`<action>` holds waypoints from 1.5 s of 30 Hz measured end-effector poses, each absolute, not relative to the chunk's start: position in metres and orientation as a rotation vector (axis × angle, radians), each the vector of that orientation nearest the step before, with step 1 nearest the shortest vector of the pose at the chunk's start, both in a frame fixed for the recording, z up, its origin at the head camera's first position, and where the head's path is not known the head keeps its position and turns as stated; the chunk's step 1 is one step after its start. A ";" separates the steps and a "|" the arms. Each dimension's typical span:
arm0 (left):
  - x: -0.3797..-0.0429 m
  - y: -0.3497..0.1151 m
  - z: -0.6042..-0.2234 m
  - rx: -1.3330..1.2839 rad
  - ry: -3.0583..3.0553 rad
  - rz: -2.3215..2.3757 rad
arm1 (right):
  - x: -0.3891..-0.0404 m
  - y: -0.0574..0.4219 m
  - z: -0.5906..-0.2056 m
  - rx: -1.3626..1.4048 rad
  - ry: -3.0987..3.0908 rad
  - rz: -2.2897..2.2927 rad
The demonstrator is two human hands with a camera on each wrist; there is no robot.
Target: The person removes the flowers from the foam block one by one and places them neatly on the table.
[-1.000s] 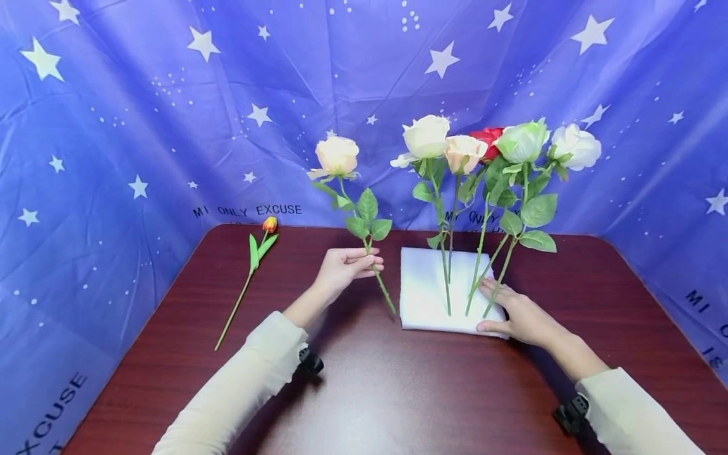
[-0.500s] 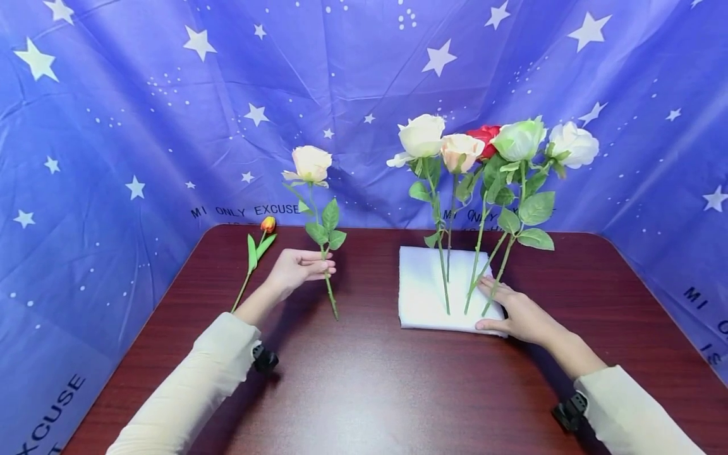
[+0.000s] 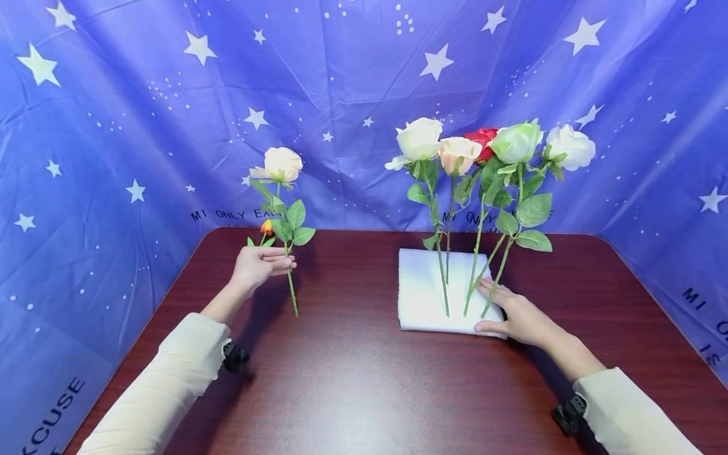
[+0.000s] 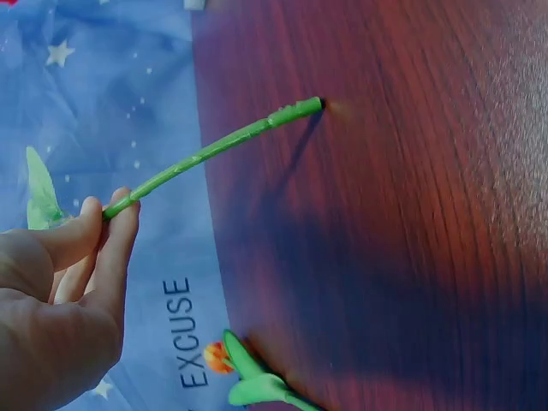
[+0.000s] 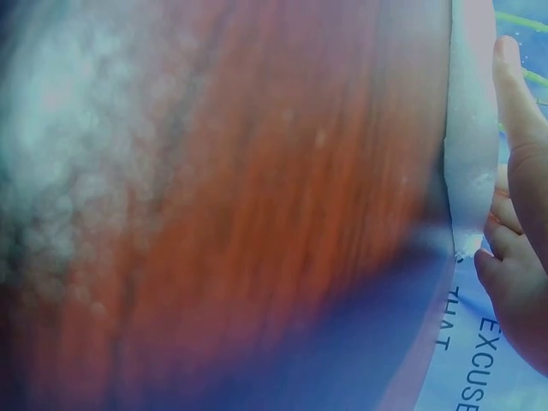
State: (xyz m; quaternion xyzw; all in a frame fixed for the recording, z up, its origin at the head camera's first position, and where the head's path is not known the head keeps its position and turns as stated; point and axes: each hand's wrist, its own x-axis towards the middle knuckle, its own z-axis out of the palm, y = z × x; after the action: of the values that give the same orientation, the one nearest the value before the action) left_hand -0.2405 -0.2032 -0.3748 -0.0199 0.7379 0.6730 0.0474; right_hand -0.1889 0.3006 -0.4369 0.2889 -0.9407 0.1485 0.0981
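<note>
My left hand pinches the stem of a pale peach rose between thumb and fingers. The bloom is up and the bare stem end points down over the table. A white foam block lies right of centre with several roses standing in it. Two white ones, a peach one, a red one and a green-tinged one are among them. On the block's right end rests my right hand, fingers extended behind the stems and thumb at the front corner.
An orange tulip lies on the table behind my left hand, its stem mostly hidden in the head view. The dark red wooden table ends at a blue star-printed curtain on the back and sides.
My left hand has carried the peach rose leftward, away from the foam block, and now overlaps the tulip in the head view. My right hand and the standing roses have stayed put.
</note>
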 end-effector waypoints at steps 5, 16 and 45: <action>-0.242 -0.217 -0.373 -0.083 2.212 2.084 | -0.188 0.301 -0.438 0.845 -2.784 0.440; -0.248 -0.253 -0.391 -0.054 2.146 2.032 | -0.188 0.300 -0.436 0.841 -2.803 0.464; -0.236 -0.247 -0.409 -0.362 2.254 1.677 | -0.188 0.301 -0.437 0.772 -2.882 0.492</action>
State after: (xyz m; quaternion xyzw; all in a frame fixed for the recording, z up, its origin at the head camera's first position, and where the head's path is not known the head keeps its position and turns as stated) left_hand -0.2363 -0.2469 -0.4091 -0.1264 0.7864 0.5848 0.1538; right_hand -0.1881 0.3008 -0.4368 0.2548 -0.9514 0.1623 0.0591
